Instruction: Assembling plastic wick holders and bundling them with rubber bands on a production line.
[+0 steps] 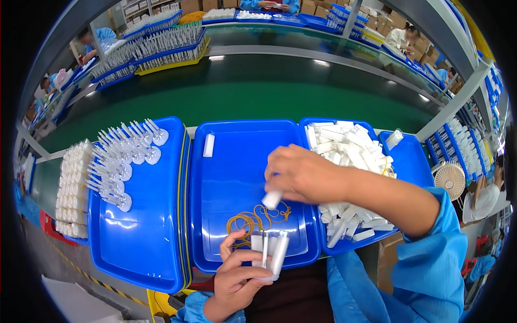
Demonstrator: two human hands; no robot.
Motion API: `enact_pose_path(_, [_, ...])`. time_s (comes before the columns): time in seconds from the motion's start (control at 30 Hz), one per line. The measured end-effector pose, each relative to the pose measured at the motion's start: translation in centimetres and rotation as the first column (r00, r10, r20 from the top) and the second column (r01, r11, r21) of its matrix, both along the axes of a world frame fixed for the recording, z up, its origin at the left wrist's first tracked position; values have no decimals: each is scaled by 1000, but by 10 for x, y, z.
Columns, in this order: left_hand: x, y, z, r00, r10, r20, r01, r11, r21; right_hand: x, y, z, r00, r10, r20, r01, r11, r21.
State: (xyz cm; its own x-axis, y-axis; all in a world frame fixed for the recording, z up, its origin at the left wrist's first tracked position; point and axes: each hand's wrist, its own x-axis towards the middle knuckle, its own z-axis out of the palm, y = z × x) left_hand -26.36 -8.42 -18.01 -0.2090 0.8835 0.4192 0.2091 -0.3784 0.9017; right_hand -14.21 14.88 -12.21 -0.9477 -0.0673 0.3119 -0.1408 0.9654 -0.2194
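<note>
Low in the middle, my left hand (237, 277) is closed around a clear-based piece (272, 258) with a thin upright rod and white tubes standing on it. Just above it, my right hand (301, 172) pinches a short white tube (272, 199), slightly blurred and apart from the piece below. Both are over the front of the middle blue tray (215, 177). Yellow rubber bands (245, 222) lie in that tray beneath the hands. One white tube (209, 145) lies at its far left corner.
A right-hand blue tray is heaped with white tubes (344, 145). The left stack of blue trays (140, 231) bears clear-based pieces with upright rods (116, 167), beside white parts in rows (72, 188). Beyond runs a green conveyor belt (242, 97). A small fan (449, 179) stands far right; other people work around.
</note>
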Motion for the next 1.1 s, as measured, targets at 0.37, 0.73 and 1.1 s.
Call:
enact_pose_path(0.37, [4,10,2,984,-171,-39,171,985,-1,48,-48,14,990,-139,1,139,990,-5])
enact_pose_path(0.73, [2,7,6,957,-259,-130,256,966,-39,71,-57,32,966,-207,155,254,637,-728])
enact_pose_path(1.1, [17,4,6,937,-339,-83,344,938,47,90,-54,36,970,34,241,205,422,-883])
